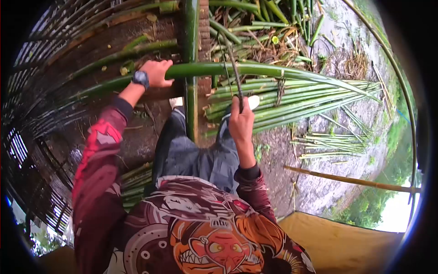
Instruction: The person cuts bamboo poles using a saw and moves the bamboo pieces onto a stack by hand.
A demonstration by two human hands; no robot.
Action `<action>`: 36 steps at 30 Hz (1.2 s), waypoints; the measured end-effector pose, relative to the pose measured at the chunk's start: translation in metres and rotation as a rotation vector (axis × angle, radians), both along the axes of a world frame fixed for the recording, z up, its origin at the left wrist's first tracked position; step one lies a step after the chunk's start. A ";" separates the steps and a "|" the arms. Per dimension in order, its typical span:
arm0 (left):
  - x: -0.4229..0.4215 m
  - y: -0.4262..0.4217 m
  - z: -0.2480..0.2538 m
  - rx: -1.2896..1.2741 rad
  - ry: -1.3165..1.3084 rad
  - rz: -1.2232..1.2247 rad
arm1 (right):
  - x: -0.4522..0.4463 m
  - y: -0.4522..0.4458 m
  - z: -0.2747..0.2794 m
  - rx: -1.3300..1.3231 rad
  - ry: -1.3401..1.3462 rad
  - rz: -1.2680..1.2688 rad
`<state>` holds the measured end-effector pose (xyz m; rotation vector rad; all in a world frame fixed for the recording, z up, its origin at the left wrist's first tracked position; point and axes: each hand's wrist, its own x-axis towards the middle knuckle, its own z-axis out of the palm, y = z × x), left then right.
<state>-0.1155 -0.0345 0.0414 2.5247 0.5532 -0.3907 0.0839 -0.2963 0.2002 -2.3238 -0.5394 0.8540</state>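
Note:
A long green bamboo pole lies crosswise over an upright-running green bamboo beam. To the right its end is split into strips that fan out. My left hand, with a dark watch on the wrist, rests against the pole left of the beam, fingers apart. My right hand is closed round the handle of a long dark blade, which crosses the pole right of the beam. Under the split end lies a tied bundle of bamboo strips.
Cut bamboo pieces are heaped at the top. A smaller pile of strips lies on the muddy ground at right. A horizontal bamboo pole and a tan tarp are at lower right. Bamboo slats line the left.

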 end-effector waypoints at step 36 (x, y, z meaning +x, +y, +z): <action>-0.003 -0.024 -0.015 0.028 0.056 0.167 | -0.009 -0.024 -0.086 0.146 -0.050 -0.007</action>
